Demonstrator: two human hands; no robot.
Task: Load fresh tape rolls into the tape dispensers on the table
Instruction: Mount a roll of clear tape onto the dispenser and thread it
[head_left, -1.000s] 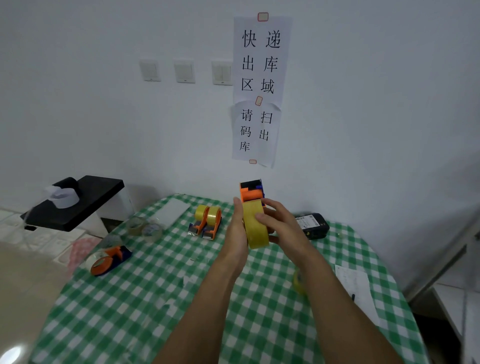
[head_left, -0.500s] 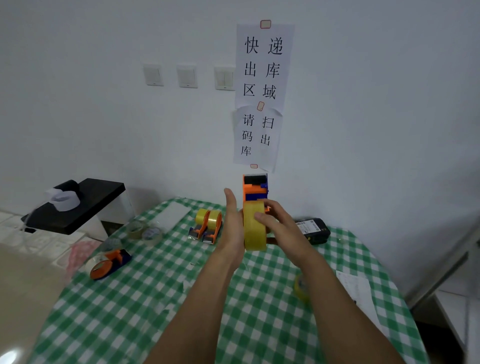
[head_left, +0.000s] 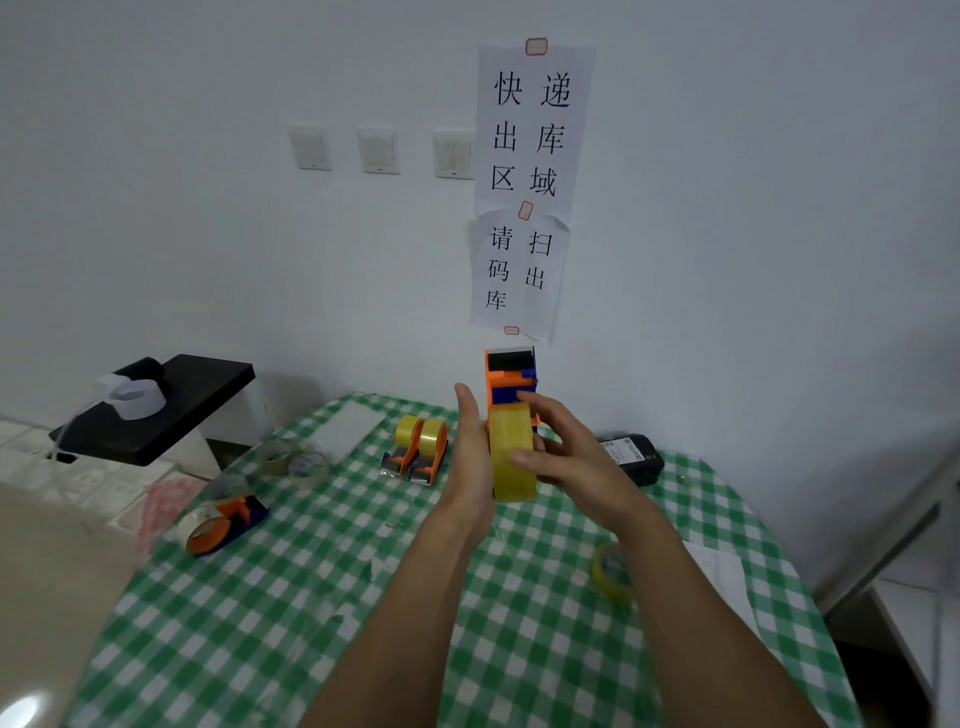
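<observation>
Raised nearer the wall notice (head_left: 530, 182), the dispenser (head_left: 511, 371) — left hand (head_left: 470, 457) flat, straight-fingered against its tape roll (head_left: 511, 467), right hand (head_left: 571, 457) gripping the roll.

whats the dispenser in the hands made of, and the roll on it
The dispenser looks like hard plastic, matte orange and blue, judging by its flat solid colours. The tape roll is likely thin plastic film wound thick: yellowish, slightly glossy, translucent-looking.
</observation>
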